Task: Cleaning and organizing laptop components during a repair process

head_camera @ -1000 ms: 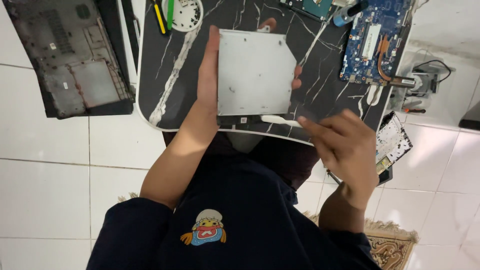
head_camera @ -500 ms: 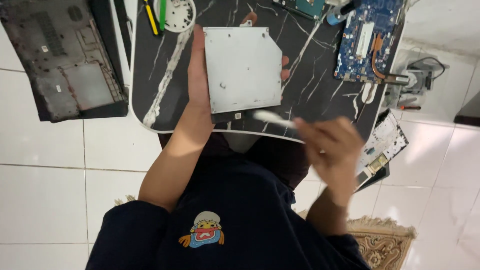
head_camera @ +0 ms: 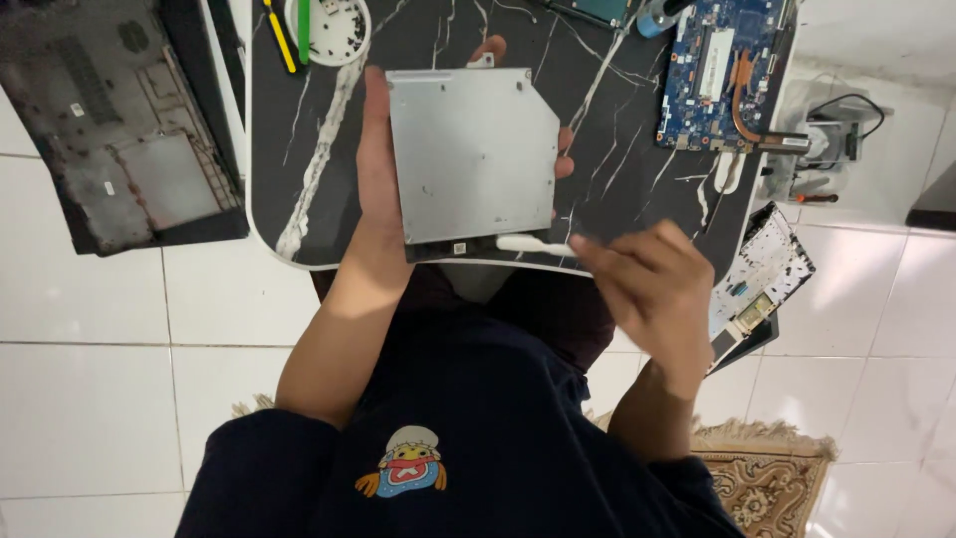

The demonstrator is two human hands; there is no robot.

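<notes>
One optical drive [head_camera: 470, 154] clamped in left hand [head_camera: 378, 169] grip, right hand [head_camera: 647, 284] grip pinching one white tool [head_camera: 533, 244]

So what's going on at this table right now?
A person's left hand holds a flat grey metal drive above the black marble-look table. The right hand puts a thin white tool to the drive's near edge. A blue circuit board and an opened laptop shell lie nearby.

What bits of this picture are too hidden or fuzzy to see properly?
Head view:
- Underside of the grey drive: faces away.
- Left hand palm: hidden behind the drive.
- White tool handle: buried in the right hand, which is blurred.
- Laptop base and circuit board: cut by the top edge.
- Small parts in the white dish: too tiny.
</notes>
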